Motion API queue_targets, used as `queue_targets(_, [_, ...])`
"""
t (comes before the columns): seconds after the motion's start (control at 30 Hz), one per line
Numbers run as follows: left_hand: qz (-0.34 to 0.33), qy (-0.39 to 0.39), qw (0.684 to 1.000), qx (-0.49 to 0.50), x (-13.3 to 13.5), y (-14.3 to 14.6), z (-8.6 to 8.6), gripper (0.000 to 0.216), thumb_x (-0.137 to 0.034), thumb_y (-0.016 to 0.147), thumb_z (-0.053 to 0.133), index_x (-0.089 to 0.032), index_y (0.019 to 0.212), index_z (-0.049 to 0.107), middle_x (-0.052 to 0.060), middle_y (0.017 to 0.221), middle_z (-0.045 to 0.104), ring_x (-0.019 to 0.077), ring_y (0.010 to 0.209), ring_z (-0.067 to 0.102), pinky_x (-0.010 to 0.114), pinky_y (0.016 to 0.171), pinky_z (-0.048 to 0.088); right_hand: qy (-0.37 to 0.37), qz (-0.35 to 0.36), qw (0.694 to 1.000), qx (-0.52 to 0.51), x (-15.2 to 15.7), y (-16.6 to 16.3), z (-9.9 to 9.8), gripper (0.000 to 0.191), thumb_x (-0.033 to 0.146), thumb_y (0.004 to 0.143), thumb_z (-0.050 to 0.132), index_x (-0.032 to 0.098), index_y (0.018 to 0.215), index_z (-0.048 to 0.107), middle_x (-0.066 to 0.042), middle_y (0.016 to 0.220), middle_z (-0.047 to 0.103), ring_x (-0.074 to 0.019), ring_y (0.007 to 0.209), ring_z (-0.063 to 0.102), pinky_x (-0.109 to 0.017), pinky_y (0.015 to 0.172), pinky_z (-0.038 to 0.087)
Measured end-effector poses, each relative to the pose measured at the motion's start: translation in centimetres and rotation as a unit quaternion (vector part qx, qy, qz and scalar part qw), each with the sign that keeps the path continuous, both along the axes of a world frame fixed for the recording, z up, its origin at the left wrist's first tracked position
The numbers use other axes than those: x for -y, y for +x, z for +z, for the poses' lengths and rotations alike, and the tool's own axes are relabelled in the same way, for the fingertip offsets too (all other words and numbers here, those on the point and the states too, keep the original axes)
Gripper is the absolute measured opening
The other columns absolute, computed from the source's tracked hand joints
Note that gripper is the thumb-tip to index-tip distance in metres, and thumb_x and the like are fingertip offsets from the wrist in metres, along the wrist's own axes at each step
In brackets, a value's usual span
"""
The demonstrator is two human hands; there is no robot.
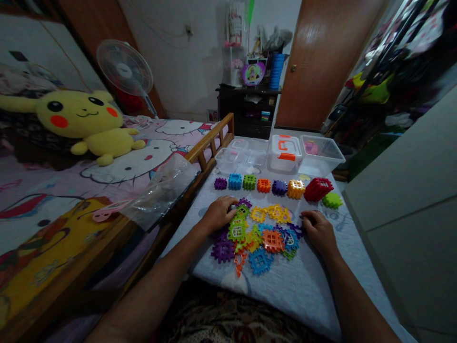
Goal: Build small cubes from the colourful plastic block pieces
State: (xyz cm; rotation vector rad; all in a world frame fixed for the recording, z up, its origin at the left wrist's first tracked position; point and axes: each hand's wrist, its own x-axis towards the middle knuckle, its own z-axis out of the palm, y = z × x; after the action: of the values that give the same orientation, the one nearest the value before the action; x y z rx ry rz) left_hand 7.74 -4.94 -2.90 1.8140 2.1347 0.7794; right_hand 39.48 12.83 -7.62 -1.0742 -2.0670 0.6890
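Observation:
A loose pile of flat plastic building pieces with notched edges lies on the cloth-covered table between my hands. My left hand rests at the pile's left side, its bent fingers at a small purple piece and a green piece. On the right, my right hand lies loosely curled with fingers apart, close to a dark purple piece. Among the pile are an orange window piece, a blue piece, a lime window piece and yellow pieces.
Behind the pile runs a row of colour-sorted stacks, from a purple stack to a red stack, with lime pieces beside it. Clear boxes and a lidded box stand farther back. A wooden bed rail borders the left.

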Motion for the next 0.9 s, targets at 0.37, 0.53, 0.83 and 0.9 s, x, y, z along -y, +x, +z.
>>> queue_targets(0.37, [0.041,-0.078,0.996,-0.015,-3.0,1.5,0.3,0.034,-0.021,0.068,0.075,-0.020,0.102,0.070,0.008,0.095,0.071,0.0267,0.091,0.065,0.034,0.082,0.047,-0.002,-0.001,1.000,-0.001,0.0,-0.1,0.0,0.022,0.033,0.080,0.050,0.020,0.087,0.067,-0.007,0.089,0.067,-0.0229,0.082,0.062,-0.038,0.080,0.049])
queue_targets(0.53, [0.020,-0.095,0.994,0.044,-3.9,1.1,0.7,0.025,-0.021,0.065,0.075,-0.020,0.090,0.071,0.001,0.079,0.069,0.0198,0.076,0.063,0.027,0.067,0.045,0.005,-0.006,1.000,-0.009,0.1,-0.1,0.0,0.023,0.032,0.080,0.050,0.020,0.087,0.068,-0.007,0.090,0.068,-0.0229,0.083,0.063,-0.038,0.080,0.049])
queue_targets(0.83, [0.016,0.029,0.998,-0.047,-4.1,1.7,2.7,0.015,-0.008,0.074,0.062,-0.020,0.082,0.065,0.005,0.087,0.066,0.0218,0.088,0.060,0.033,0.080,0.045,0.004,-0.006,1.000,-0.011,0.1,-0.2,0.2,0.022,0.032,0.079,0.051,0.021,0.085,0.068,-0.007,0.088,0.067,-0.0231,0.081,0.062,-0.038,0.080,0.049])
queue_targets(0.9, [0.006,0.028,0.995,-0.100,-3.9,2.1,2.3,0.013,-0.009,0.077,0.062,-0.020,0.083,0.065,0.006,0.089,0.065,0.0248,0.093,0.059,0.036,0.083,0.044,0.004,-0.008,1.000,-0.009,0.1,-0.2,0.2,0.022,0.032,0.079,0.051,0.021,0.085,0.068,-0.007,0.088,0.067,-0.0232,0.082,0.062,-0.038,0.080,0.048])
